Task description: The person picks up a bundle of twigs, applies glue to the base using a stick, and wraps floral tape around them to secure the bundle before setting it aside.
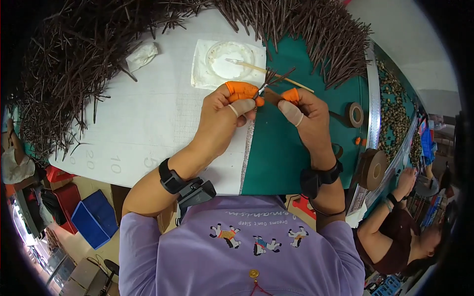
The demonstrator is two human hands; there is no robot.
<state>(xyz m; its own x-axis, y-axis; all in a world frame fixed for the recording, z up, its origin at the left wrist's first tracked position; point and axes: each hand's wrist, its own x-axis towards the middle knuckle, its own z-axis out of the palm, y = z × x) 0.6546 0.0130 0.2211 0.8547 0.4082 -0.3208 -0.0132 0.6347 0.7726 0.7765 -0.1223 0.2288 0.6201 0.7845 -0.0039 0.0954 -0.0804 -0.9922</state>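
Note:
My left hand (220, 113), with orange and pale finger cots, is closed around the stem end of a dark brown artificial twig (281, 77). White paste shows on the stem by the fingertips. My right hand (312, 118), also in finger cots, pinches a short piece of brown tape (272, 97) beside the stem. I cannot tell whether the tape touches it. Just beyond the hands, a round dish (222, 58) of white paste sits on a white sheet (199, 74). A thin wooden stick (296, 84) rests across the dish with its tip in the paste.
Heaps of brown twigs (64, 64) line the far and left sides. At right lie a small tape roll (354, 115), a larger brown roll (373, 170) and a tray of small tan pieces (392, 98). A co-worker (395, 232) sits at right. Blue bin (95, 219) below left.

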